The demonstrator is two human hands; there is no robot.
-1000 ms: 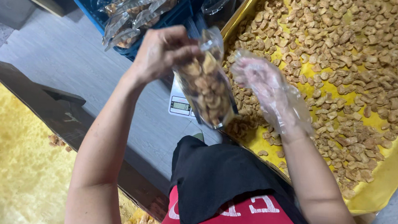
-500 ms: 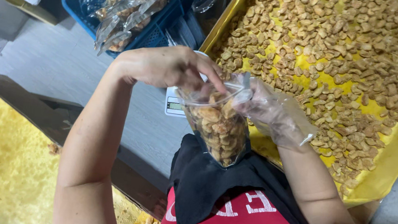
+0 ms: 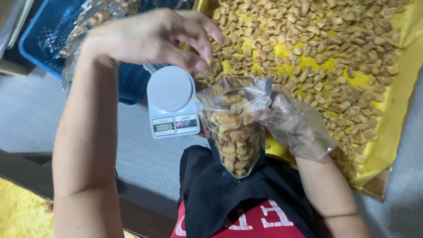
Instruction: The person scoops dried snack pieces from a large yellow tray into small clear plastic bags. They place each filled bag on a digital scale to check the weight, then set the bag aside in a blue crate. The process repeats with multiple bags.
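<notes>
A: What is hard to see here?

B: The bottom of the clear pouch (image 3: 233, 131) ends against the black apron (image 3: 216, 186), so its base edge blurs into the dark cloth. The pouch's mouth is crumpled and shiny, and I cannot tell how wide it gapes. The blue crate (image 3: 71, 30) is cut off at the top edge, and the filled bags (image 3: 104, 7) inside it are blurred by glare.

A: And the hands?

B: The right hand (image 3: 292, 123) wears a thin see-through glove, bunched and wrinkled, so the single fingers are hard to separate. They are closed on the pouch's upper right rim, pinching the film. The left hand (image 3: 152, 37) is bare and hangs above the pouch's mouth, fingertips drawn together and pointing down, just beside the white kitchen scale (image 3: 172, 100). Whether a piece sits between those fingertips I cannot tell.

A: How does the pouch look?

B: Transparent, tapering downward, packed nearly full with small golden-brown fried pieces. It hangs in the air in front of the person's chest, between the scale and the yellow-lined tray (image 3: 404, 74).

A: What is on the tray?

B: The same loose snack pieces (image 3: 305, 35), spread thinly with yellow showing between them. The tray's near corner is hidden behind the gloved forearm. The scale's display is too small to read.
</notes>
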